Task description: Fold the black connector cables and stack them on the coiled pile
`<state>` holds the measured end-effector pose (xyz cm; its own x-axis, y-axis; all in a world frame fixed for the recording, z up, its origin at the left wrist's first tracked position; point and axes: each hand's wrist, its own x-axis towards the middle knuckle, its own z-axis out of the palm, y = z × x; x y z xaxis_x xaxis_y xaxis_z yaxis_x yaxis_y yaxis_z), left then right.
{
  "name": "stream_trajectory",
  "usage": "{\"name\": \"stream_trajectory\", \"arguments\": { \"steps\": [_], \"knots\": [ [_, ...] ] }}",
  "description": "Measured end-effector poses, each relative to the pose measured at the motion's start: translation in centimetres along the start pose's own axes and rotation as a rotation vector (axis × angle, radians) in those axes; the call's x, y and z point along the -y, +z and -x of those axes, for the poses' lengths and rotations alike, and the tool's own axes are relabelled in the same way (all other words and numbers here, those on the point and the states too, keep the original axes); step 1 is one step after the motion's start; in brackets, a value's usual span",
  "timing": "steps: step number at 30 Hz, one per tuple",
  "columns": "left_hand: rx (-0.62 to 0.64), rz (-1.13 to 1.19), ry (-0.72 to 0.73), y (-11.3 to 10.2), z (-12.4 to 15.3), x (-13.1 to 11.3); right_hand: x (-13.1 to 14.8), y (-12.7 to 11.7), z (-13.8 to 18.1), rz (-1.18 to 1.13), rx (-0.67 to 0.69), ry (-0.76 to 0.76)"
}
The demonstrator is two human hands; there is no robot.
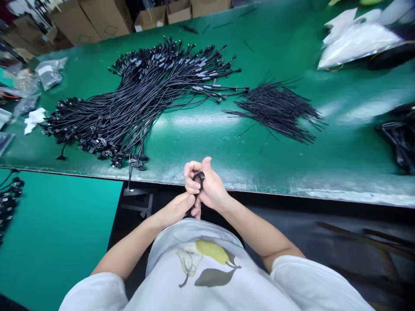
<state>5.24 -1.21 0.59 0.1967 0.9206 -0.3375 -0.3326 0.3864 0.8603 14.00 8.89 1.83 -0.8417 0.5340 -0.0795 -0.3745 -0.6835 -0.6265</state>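
Close to my body, just off the table's front edge, both my hands meet around a coiled black cable (200,176). My right hand (210,185) has its fingers curled round the coil, thumb pointing up. Lower and to the left, my left hand (178,207) is closed on the cable's lower part, which its fingers mostly hide. A large heap of black cables (155,82) with connectors at their ends lies beyond them on the table. To its right is a loose pile of thin black ties (280,108).
The green table (201,144) spans the view. Clear plastic bags (50,71) lie at left, a white bag (356,41) at back right and a bundle of black cables (398,138) at right. Cardboard boxes (103,19) stand behind. A lower green surface (58,224) is at left.
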Motion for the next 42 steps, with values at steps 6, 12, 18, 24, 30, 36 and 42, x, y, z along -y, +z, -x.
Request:
{"name": "stream_trajectory", "arguments": {
  "steps": [6, 12, 18, 24, 30, 36, 42],
  "knots": [
    [-0.086, 0.359, -0.157, -0.1, 0.0, -0.8, 3.2, -2.3, 0.7, 0.691, -0.060, -0.315],
    [-0.104, -0.377, -0.115, -1.5, 0.3, -2.6, 4.0, -4.6, 3.2, 1.898, 0.417, -0.497],
    [0.020, -1.023, 0.047, -0.9, 0.5, -3.9, 3.9, -4.1, 3.9, 1.924, 0.633, 0.088],
    [0.256, -1.398, 0.193, -1.0, 0.4, -3.4, 6.2, -4.1, 3.8, 1.119, 0.603, 0.598],
    [0.192, -1.496, 0.354, -1.7, -0.8, -1.6, 5.3, -4.9, 3.8, 1.244, 0.519, 0.672],
    [-0.178, -0.825, 0.058, -3.3, -3.7, -4.7, 10.0, -5.4, 2.8, 1.840, 0.292, -0.114],
    [-0.515, -0.063, 0.060, -4.6, -4.3, -5.6, 21.0, -15.9, 3.8, 2.107, -0.844, -0.322]
  ]
}}
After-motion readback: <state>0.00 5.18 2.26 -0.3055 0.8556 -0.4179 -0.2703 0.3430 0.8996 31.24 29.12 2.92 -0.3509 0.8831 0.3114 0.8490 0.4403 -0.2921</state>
